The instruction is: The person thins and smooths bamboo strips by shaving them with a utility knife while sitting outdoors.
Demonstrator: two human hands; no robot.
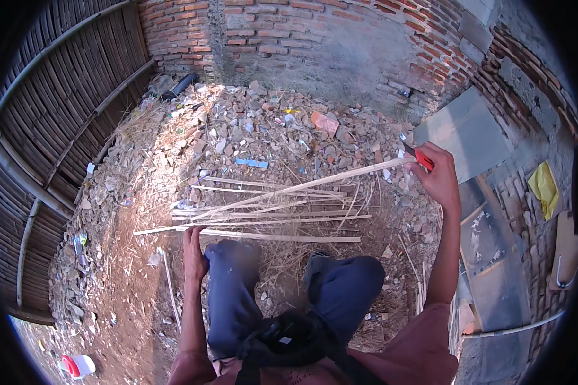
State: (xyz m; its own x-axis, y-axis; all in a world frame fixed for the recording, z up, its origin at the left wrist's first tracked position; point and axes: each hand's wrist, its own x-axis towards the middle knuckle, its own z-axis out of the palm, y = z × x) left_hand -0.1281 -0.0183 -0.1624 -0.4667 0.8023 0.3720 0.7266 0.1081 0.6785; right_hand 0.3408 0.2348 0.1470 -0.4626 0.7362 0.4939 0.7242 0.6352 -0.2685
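My right hand (439, 172) is raised at the right, closed around a red-handled utility knife (424, 160). A long pale bamboo strip (327, 182) meets the blade and fingers there, slanting down to the left. At its lower end, beside my left knee, my left hand (194, 236) is closed around the strips; which strips its fingers hold is partly hidden. Several more bamboo strips (289, 220) lie roughly side by side on the ground in front of my knees, among thin shavings (282, 256).
Rubble (257, 115) is heaped along the brick wall (270, 38). A bamboo fence (51, 96) stands at the left. Grey panels (465, 131) lean at the right near a yellow wrapper (544, 189). A red-and-white container (78, 366) is at the lower left.
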